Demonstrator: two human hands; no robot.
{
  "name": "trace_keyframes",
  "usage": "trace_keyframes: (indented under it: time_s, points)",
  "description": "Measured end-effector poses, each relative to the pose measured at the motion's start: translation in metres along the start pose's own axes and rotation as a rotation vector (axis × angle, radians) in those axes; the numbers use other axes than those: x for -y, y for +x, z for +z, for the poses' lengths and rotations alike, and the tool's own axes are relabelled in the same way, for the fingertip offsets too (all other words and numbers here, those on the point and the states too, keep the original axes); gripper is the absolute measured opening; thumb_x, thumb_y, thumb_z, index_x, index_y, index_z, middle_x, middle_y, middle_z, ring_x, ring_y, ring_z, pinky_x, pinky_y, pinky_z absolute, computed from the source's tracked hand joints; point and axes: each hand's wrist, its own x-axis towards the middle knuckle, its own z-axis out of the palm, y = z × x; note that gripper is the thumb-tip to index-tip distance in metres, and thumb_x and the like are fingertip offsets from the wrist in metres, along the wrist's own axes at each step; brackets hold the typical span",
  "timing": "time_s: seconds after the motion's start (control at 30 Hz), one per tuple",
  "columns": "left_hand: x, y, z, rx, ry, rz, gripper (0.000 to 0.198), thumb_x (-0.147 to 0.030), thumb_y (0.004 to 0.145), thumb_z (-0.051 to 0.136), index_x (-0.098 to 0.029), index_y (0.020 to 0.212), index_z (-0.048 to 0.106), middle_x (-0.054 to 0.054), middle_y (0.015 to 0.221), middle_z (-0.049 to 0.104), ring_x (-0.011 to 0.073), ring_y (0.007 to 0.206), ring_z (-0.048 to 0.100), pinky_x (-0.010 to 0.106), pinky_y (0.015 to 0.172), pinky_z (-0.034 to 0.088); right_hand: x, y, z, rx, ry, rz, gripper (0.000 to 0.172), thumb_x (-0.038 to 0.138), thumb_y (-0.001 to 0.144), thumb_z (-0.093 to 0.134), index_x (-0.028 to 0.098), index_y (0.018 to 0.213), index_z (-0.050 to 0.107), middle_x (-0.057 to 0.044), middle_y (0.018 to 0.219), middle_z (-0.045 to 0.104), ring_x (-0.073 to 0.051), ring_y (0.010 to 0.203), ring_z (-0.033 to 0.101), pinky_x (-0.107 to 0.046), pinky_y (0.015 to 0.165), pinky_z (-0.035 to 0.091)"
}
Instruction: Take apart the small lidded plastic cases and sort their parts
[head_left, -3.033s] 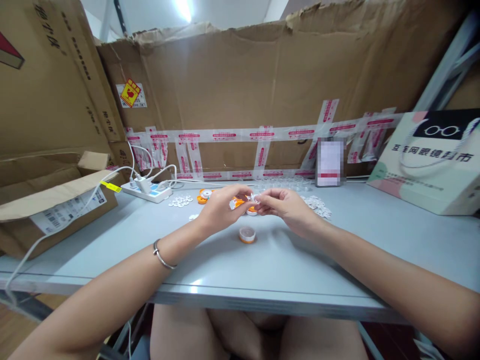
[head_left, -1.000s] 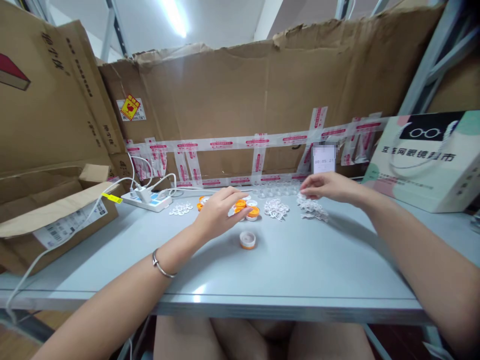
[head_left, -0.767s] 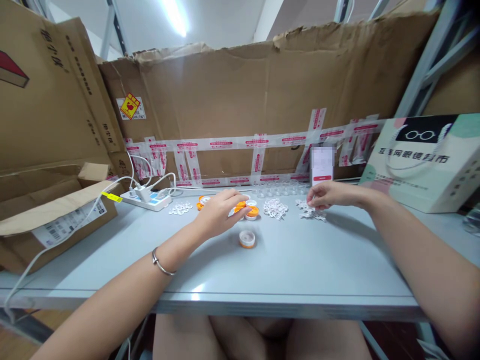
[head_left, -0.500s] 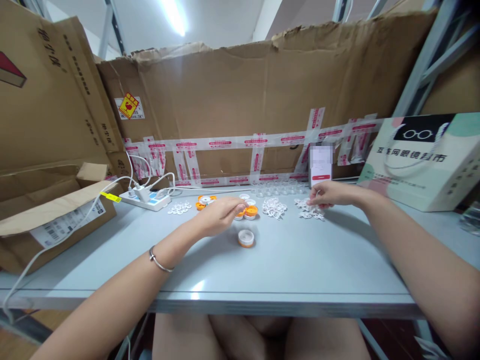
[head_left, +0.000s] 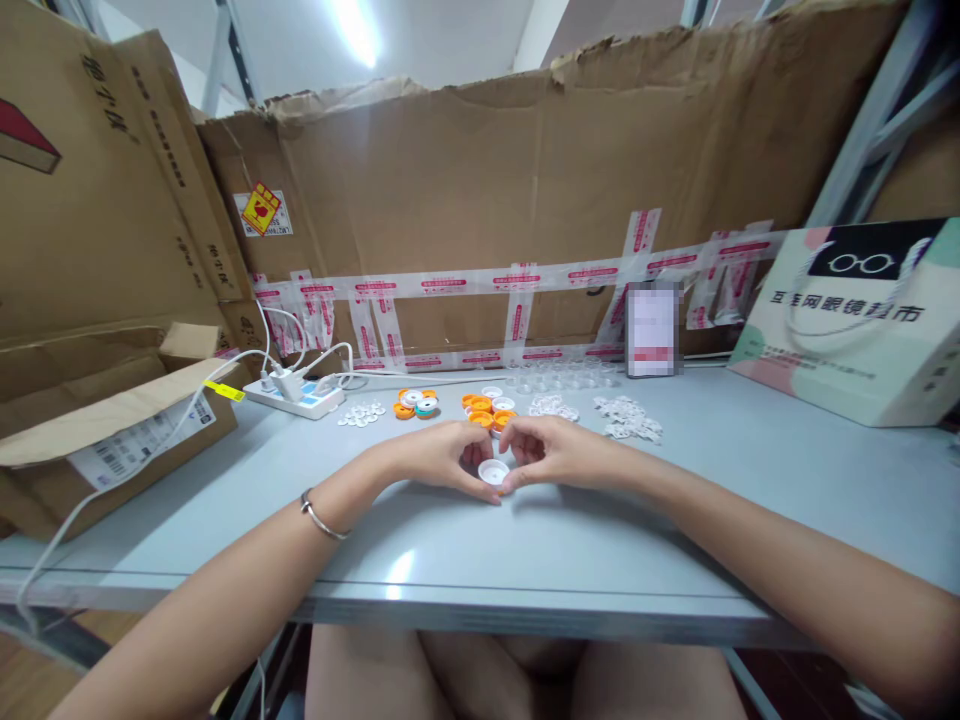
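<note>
A small round white piece [head_left: 493,472], like a shallow cap, sits on the table near the middle, with a bit of orange showing under it. My left hand [head_left: 448,455] curls around its left side, and my right hand [head_left: 553,452] grips it from the right. Thumbs meet at its near edge; the far fingertips are partly hidden. Just behind the hands lies a cluster of orange and white round caps [head_left: 481,419]. To its right are a pile of white plastic bits [head_left: 553,408] and another of small white pieces [head_left: 628,418].
Small clear discs [head_left: 361,414] and more orange, white and teal caps [head_left: 415,402] lie to the left. A power strip [head_left: 296,398] and an open carton [head_left: 127,420] stand beyond them. Clear cups [head_left: 562,375], a phone [head_left: 652,330] and a paper bag [head_left: 855,320] line the back.
My right hand has come left from the white pieces to the round piece. My left hand has dropped from beside the orange caps to the same piece. Both now hold it.
</note>
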Motion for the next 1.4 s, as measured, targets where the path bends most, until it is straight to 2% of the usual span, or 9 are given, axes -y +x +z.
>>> trace_keyframes:
  time_s: [0.3,0.57,0.7,0.8,1.0,1.1,1.17,1.3,1.4]
  points:
    - [0.001,0.003,0.007,-0.006,-0.054,-0.003,0.031,-0.041,0.063,0.066,-0.015,0.076,0.055,-0.001,0.067,0.052,0.0089,0.059,0.044,0.019,0.049,0.034,0.001,0.001,0.009,0.007,0.013,-0.017,0.032,0.042,0.057,0.070,0.016,0.070,0.057,0.004,0.058,0.048,-0.009,0.054,0.041,-0.021,0.048,0.032]
    - [0.001,0.001,0.002,0.045,-0.157,-0.009,0.037,-0.039,0.062,0.068,-0.015,0.089,0.059,0.002,0.077,0.059,0.0116,0.068,0.053,0.021,0.058,0.043,0.001,0.002,-0.005,-0.188,0.082,-0.038,0.026,0.040,0.068,0.061,0.016,0.077,0.057,0.000,0.069,0.057,-0.010,0.060,0.049,-0.024,0.056,0.040]
    - [0.001,0.001,-0.009,-0.225,-0.167,0.021,0.034,-0.038,0.070,0.064,-0.016,0.095,0.059,0.005,0.084,0.062,0.0131,0.074,0.057,0.023,0.062,0.045,-0.002,0.004,-0.006,-0.281,0.204,-0.026,0.031,0.037,0.067,0.064,0.016,0.089,0.056,-0.003,0.078,0.063,-0.013,0.069,0.058,-0.027,0.066,0.046]
    - [-0.001,0.002,-0.014,-0.435,-0.156,0.156,0.030,-0.027,0.077,0.058,-0.017,0.105,0.055,0.006,0.093,0.061,0.0116,0.077,0.059,0.025,0.068,0.047,-0.001,0.004,-0.003,-0.292,0.301,-0.025,0.034,0.037,0.067,0.065,0.016,0.092,0.057,-0.005,0.082,0.066,-0.016,0.075,0.062,-0.031,0.071,0.048]
    - [0.001,0.002,-0.016,-0.505,0.059,0.327,0.012,-0.017,0.080,0.053,-0.018,0.086,0.063,0.005,0.092,0.060,0.0115,0.081,0.058,0.026,0.073,0.048,0.003,0.006,-0.001,-0.246,0.514,-0.025,0.040,0.037,0.066,0.067,0.019,0.101,0.057,-0.004,0.087,0.069,-0.018,0.083,0.064,-0.034,0.079,0.049]
    - [0.014,0.005,-0.023,-0.579,0.131,0.245,0.008,-0.017,0.078,0.056,-0.016,0.081,0.063,0.005,0.088,0.060,0.0119,0.079,0.058,0.025,0.072,0.047,0.001,0.007,-0.006,-0.366,0.522,-0.003,0.046,0.038,0.068,0.065,0.019,0.109,0.052,-0.005,0.091,0.068,-0.018,0.086,0.063,-0.034,0.080,0.048]
    - [0.027,0.008,-0.029,-0.588,0.192,0.099,0.007,-0.016,0.075,0.058,-0.015,0.079,0.064,0.005,0.084,0.060,0.0115,0.074,0.058,0.023,0.069,0.046,-0.001,0.007,-0.010,-0.425,0.482,0.021,0.042,0.039,0.071,0.062,0.018,0.106,0.054,-0.006,0.091,0.067,-0.018,0.088,0.062,-0.034,0.081,0.048]
    - [0.055,0.021,-0.036,-0.460,0.369,-0.209,0.011,-0.014,0.073,0.058,-0.013,0.080,0.066,0.005,0.080,0.061,0.0104,0.066,0.057,0.021,0.065,0.045,-0.002,0.005,-0.015,-0.409,0.385,0.077,0.030,0.034,0.074,0.058,0.015,0.097,0.057,-0.007,0.091,0.067,-0.017,0.086,0.062,-0.033,0.080,0.048]
    - [0.070,0.035,-0.036,-0.412,0.427,-0.257,0.012,-0.013,0.072,0.058,-0.012,0.079,0.068,0.006,0.077,0.062,0.0125,0.066,0.057,0.022,0.065,0.044,-0.004,0.004,-0.016,-0.370,0.351,0.091,0.026,0.033,0.075,0.058,0.015,0.093,0.059,-0.007,0.094,0.066,-0.017,0.087,0.062,-0.033,0.080,0.048]
